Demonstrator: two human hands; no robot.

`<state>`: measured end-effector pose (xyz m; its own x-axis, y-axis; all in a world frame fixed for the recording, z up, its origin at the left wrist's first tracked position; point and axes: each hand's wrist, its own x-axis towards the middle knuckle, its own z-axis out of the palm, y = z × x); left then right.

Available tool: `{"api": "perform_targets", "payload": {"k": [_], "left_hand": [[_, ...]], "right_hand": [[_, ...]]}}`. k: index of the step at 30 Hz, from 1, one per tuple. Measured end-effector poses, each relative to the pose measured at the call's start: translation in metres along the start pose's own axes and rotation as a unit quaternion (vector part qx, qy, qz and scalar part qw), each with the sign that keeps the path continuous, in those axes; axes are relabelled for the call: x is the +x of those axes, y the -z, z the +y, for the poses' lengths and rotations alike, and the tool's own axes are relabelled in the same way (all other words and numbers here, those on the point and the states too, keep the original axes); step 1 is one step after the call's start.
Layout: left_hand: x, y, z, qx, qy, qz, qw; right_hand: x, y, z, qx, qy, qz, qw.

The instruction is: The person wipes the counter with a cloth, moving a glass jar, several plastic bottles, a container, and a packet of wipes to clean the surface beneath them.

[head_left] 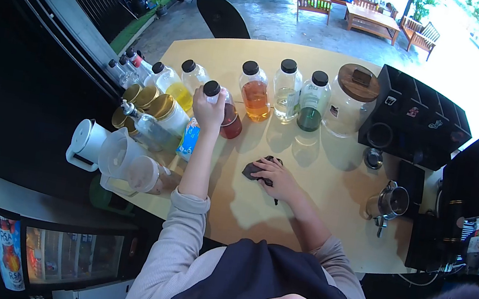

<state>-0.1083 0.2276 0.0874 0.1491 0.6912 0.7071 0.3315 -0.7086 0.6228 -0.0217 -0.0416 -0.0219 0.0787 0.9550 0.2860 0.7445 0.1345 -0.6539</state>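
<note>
My left hand [209, 110] is wrapped round the neck of a bottle of dark red liquid [230, 122] with a black cap, upright at the left of the table. My right hand [273, 177] presses on a dark cloth [258, 168] lying on the wooden tabletop [242, 212]. Right of the held bottle stand bottles of orange liquid [255, 99], pale liquid [285, 97] and green liquid [311, 107]. Behind my left hand is a bottle of yellow liquid [178, 92]. A blue and white pack [190, 138] sits beside my left wrist.
Gold-lidded jars [171, 116], a pump bottle [152, 130] and pitchers [118, 153] crowd the left side. At the right are a wooden-lidded jar [347, 113], a black organizer [421, 115] and a glass pitcher [391, 202]. A black chair back [223, 17] rises beyond the far edge.
</note>
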Motion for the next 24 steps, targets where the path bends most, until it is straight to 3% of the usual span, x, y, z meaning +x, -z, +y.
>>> {"api": "perform_targets", "payload": {"k": [4, 24], "left_hand": [[0.007, -0.012, -0.007, -0.039, -0.009, 0.005, 0.999], [0.035, -0.06, -0.016, 0.016, -0.004, 0.038, 0.999]], "right_hand": [[0.0, 0.001, -0.001, 0.004, -0.005, -0.002, 1.0], [0.0, 0.005, -0.005, 0.002, 0.001, -0.008, 1.0]]}}
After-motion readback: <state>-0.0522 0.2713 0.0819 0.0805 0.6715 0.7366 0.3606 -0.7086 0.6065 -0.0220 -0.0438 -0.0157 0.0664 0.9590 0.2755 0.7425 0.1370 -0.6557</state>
